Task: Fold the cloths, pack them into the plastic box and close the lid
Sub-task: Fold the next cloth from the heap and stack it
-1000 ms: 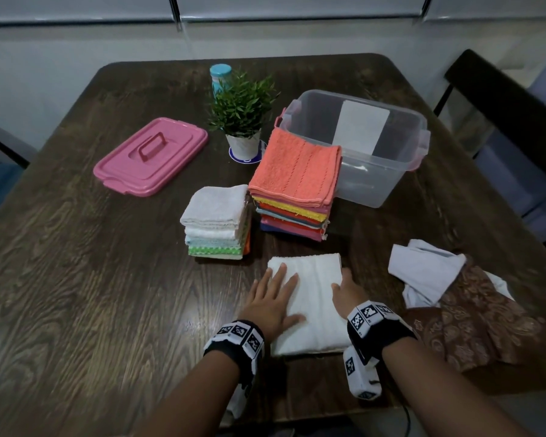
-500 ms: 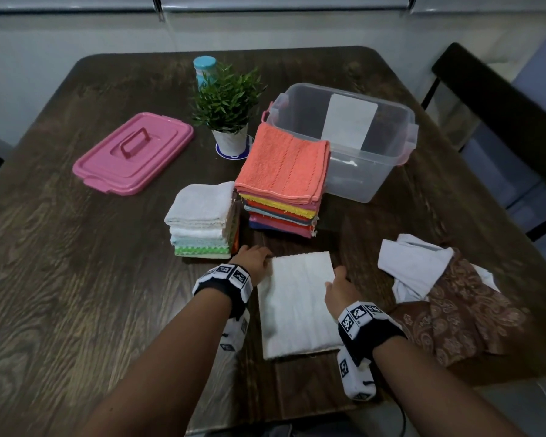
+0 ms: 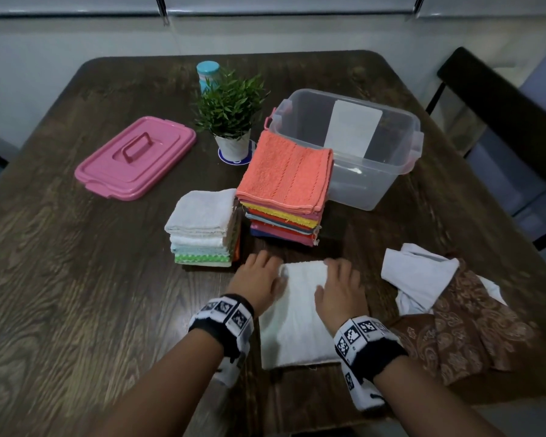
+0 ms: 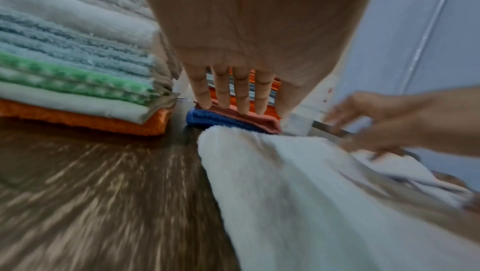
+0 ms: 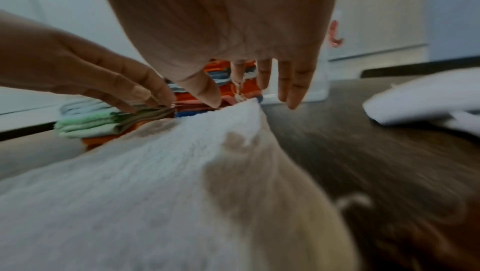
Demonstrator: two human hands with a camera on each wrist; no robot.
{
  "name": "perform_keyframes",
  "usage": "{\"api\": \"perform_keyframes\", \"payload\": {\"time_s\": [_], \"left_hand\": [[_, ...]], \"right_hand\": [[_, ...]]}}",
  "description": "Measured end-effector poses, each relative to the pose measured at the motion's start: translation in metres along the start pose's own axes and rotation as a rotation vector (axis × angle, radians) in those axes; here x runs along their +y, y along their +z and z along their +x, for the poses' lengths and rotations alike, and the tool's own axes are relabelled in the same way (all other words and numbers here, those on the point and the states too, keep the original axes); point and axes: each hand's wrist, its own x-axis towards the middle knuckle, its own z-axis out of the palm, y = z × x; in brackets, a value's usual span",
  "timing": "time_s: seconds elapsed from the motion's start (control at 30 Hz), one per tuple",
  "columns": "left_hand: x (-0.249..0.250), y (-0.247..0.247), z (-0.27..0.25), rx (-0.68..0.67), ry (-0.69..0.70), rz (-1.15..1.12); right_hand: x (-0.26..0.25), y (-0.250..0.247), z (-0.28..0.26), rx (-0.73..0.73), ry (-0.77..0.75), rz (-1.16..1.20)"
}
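1 white cloth (image 3: 297, 313) is being kept flat on the dark wooden table (image 3: 76, 310), folded into a long rectangle near the front edge. 2 stacks of folded cloths are being observed behind it: a pale stack (image 3: 204, 228) with a grey-white cloth on top and green, white and orange layers below, and a taller bright stack (image 3: 284, 187) topped by an orange cloth. The 2 stacks are standing just beside each other. 1 clear plastic box (image 3: 375, 184) is standing open behind the bright stack, touching it or nearly so. 1 pink lid (image 3: 136, 157) is lying well apart to the left, handle up. 2 unfolded cloths, 1 white (image 3: 420, 275) and 1 brown patterned (image 3: 473, 326), are lying crumpled to the right.

The left hand (image 3: 259, 282) is being held palm down at the far left corner of the white cloth, fingers straight and slightly spread, nothing gripped. The right hand (image 3: 341, 288) is being held palm down over the far right part of the same cloth, fingers extended and loose, nothing pinched; whether the fingertips are pressing the cloth cannot be told. 1 potted plant (image 3: 230, 111) and 1 teal-capped bottle (image 3: 207, 74) are standing behind the stacks.
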Motion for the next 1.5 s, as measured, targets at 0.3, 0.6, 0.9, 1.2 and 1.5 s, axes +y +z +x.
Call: {"api": "perform_keyframes", "payload": {"time_s": [0.3, 0.6, 0.9, 1.2, 1.5], "left_hand": [[-0.006, 0.058, -0.023, -0.489, -0.029, 0.103], [-0.014, 0.052, -0.021, -0.449, 0.034, 0.142], [-0.035, 0.032, -0.035, -0.005, -0.44, -0.556], [-0.028, 0.025, -0.023, -0.304, -0.553, -0.73], [-0.038, 0.03, -0.032, -0.194, -0.572, -0.972]], "right_hand": [[0.01, 0.047, 0.0, -0.389, -0.256, -0.256], [0.021, 0.046, 0.009, -0.396, -0.303, -0.201], [0.029, 0.018, 0.02, -0.208, 0.3, 0.351], [0.025, 0.018, 0.032, -0.481, 0.415, 0.464], [0.024, 0.014, 0.033, -0.497, 0.416, 0.739]]}}
